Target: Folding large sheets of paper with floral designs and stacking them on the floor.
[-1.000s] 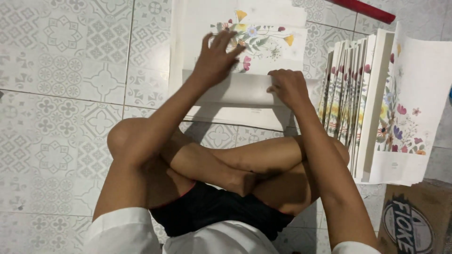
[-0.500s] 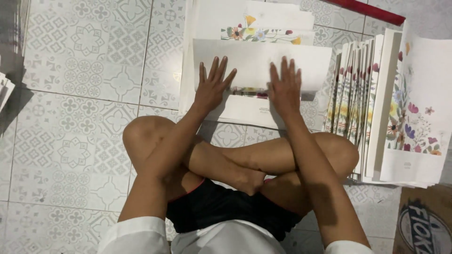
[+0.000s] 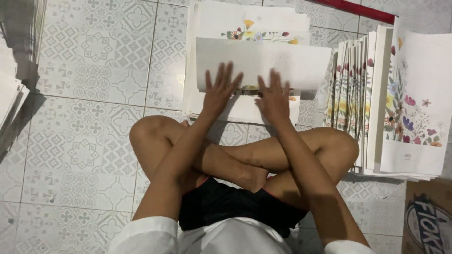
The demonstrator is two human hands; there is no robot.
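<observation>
Paper, a folded-over white flap, lies across the floral sheet stack on the tiled floor, its long axis running left to right, just ahead of the crossed legs. Both hands press flat on its near edge: left hand and right hand, fingers spread, gripping nothing, equally near. Upright folded sheets stand to the right
</observation>
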